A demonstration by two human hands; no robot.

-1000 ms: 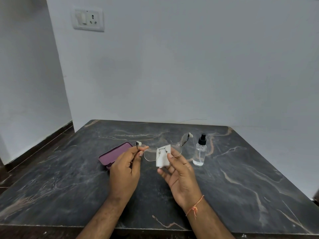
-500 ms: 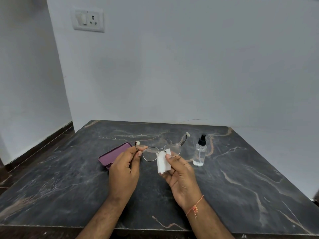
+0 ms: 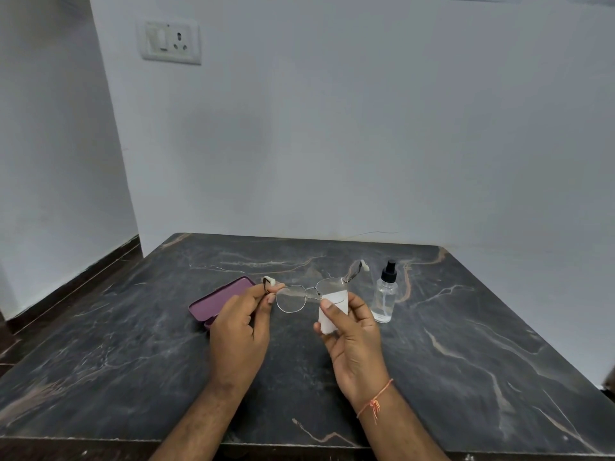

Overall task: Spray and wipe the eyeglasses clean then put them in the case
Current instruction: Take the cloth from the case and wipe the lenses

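Behind cloth (image 3: 332, 311), right lens partly hidden

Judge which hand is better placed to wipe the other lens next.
Right, probably. The right hand already pinches the white cloth at one lens of the eyeglasses; the left hand grips the frame's other end, steadying it.

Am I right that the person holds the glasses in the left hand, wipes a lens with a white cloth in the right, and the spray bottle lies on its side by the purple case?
Not quite. The head view shows the spray bottle standing upright, to the right of the eyeglasses, away from the purple case. The rest holds: left hand holds the frame, right hand pinches the white cloth on a lens.
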